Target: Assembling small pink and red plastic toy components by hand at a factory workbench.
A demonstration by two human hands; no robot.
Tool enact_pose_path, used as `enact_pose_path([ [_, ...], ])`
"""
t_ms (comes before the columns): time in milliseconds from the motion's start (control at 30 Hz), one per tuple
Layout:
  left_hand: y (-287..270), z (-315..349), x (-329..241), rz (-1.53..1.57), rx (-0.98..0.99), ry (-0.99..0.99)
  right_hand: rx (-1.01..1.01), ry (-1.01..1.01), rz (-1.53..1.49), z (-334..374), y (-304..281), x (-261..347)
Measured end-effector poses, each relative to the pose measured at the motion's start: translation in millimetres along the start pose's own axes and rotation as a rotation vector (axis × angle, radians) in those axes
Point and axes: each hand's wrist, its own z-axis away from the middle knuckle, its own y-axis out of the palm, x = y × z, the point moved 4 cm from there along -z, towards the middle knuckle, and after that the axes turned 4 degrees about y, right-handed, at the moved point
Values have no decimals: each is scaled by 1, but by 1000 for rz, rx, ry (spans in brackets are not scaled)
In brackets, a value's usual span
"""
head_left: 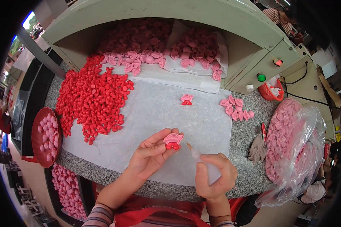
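Between thumb and fingers, my left hand holds up a small pink and red plastic figure piece, its pink part above and its red part below. My right hand is wrapped round a translucent squeeze bottle with a thin needle tip. That tip points at the right edge of the pink part; whether it touches I cannot tell. Farther back, a similar pink and red figure rests alone on the white sheet.
A large heap of red pieces covers the sheet's left. Pink pieces fill the pale green machine; several pink pieces lie right of the sheet. A red bowl stands left, a plastic bag of pink pieces right.
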Motion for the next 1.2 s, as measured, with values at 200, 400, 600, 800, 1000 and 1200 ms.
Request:
enact_pose_path([
  [200,0,1,-1,-7,13,13,17,6,-5,0,4,-1],
  [400,-1,1,-1,-27,0,31,36,-44,16,0,7,4],
  [600,-1,0,-1,-36,-16,38,55,-53,-4,-1,8,5],
  [800,-1,0,-2,-45,-51,27,38,-48,-10,0,8,2],
  [1000,-1,0,0,-48,-74,9,23,-63,-25,2,1,6],
  [1200,-4,1,-1,-59,-62,14,60,-52,-59,3,7,7],
])
